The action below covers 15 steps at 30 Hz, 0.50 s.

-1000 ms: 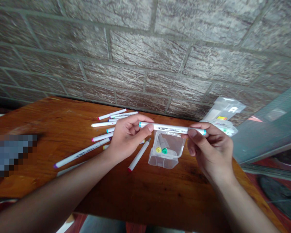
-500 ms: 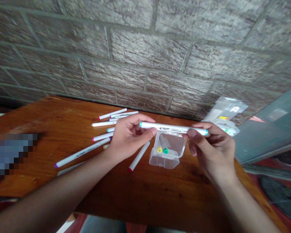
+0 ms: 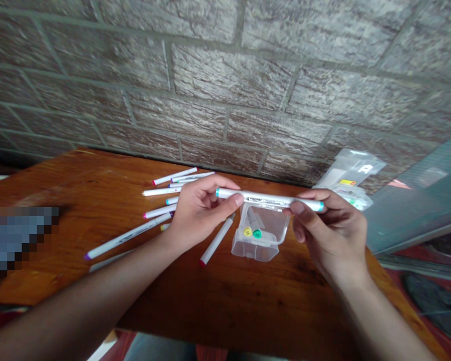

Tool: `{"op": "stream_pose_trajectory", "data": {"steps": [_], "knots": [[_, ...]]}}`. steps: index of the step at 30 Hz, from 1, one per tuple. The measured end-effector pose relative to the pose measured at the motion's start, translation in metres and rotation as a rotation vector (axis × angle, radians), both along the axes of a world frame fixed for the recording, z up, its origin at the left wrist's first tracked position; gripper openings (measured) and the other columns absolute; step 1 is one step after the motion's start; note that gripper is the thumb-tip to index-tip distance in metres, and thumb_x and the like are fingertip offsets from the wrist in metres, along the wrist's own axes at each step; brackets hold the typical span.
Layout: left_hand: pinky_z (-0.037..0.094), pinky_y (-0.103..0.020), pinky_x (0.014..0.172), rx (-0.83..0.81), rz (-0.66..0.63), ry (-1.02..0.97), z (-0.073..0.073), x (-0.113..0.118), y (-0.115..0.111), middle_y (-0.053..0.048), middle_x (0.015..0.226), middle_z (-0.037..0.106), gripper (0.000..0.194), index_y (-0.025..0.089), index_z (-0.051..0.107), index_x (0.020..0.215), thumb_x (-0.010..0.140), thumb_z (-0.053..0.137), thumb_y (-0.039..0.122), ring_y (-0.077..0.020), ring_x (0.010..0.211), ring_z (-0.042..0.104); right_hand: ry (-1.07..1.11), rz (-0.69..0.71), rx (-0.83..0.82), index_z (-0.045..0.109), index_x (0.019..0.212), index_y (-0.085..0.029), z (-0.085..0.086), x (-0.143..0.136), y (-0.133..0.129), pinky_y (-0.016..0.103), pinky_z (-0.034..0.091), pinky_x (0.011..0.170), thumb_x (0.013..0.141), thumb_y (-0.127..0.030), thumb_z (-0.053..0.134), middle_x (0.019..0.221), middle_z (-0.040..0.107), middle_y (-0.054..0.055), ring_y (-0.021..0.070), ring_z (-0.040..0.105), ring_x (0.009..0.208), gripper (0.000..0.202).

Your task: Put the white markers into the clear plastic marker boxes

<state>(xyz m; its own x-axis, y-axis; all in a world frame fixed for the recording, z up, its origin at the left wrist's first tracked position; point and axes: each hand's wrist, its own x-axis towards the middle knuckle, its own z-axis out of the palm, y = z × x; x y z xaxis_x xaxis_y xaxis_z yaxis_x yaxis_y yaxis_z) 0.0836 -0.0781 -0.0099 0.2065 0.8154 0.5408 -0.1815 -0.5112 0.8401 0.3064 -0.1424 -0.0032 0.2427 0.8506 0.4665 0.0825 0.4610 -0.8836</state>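
A white marker (image 3: 268, 199) with light-blue ends is held level above the table, its printed label facing me. My left hand (image 3: 201, 210) pinches its left end between thumb and fingers. Its right end is gripped by my right hand (image 3: 328, 225), thumb along the front. Below the marker stands a clear plastic case (image 3: 254, 250) with a yellow-ended marker (image 3: 247, 231) and a green-ended marker (image 3: 257, 233) in it. Beside the case, near my left wrist, lies a red-ended marker (image 3: 216, 243).
Several white markers with coloured ends lie to the left, among them a purple-ended marker (image 3: 124, 238); my left hand partly covers some. Clear plastic packaging (image 3: 351, 175) leans at the back right. A brick wall (image 3: 210, 115) rises behind the wooden table (image 3: 225, 301).
The right end of the marker and my right hand have shifted very slightly to the right. Both hands keep hold of it.
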Motion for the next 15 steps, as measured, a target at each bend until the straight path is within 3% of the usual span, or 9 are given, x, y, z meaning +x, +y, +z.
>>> {"op": "stream_pose_trajectory", "data": {"steps": [15], "knots": [[0.037,-0.022,0.042,-0.035,-0.021,-0.001,0.0014,-0.0004,-0.0003,0.0,0.069,0.071,0.019,0.018,0.075,0.091,0.085,0.082,0.035,-0.0092,0.05,0.053,0.013,0.009,-0.005,0.075,0.095,-0.022,0.0007,0.0007,0.0005,0.021,0.036,0.038,0.085,-0.03,0.089,0.062,0.068,-0.004,0.008,0.051,0.04,0.019]]}}
